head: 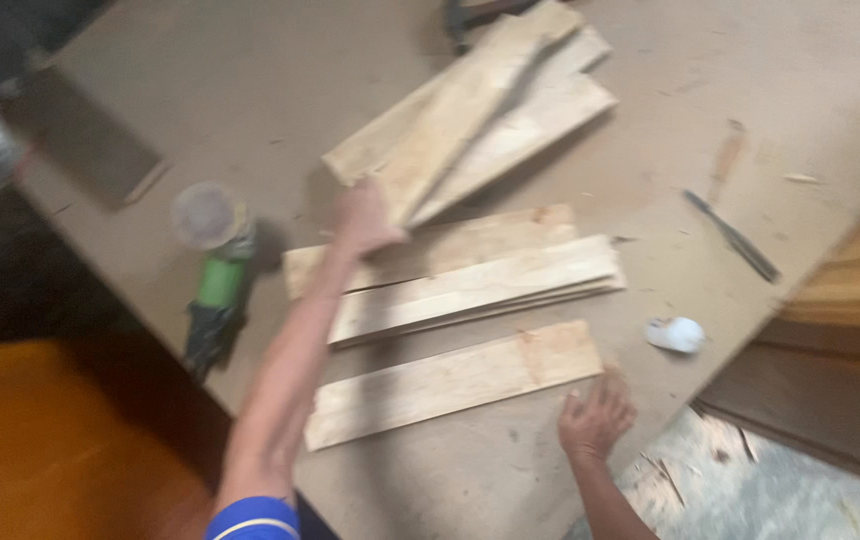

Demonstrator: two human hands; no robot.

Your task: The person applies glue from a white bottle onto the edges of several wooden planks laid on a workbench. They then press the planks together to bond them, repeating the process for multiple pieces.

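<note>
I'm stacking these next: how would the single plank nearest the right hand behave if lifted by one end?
The plank looks like thin, flat sawn wood, so probably stiff and fairly light. Its long shape may make it tip down from one end. Lying flat on the table, it shouldn't roll.

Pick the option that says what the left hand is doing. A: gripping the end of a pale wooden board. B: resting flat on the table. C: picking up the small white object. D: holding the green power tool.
A: the left hand grips the near end of a pale wooden board lifted over the stack.
</note>
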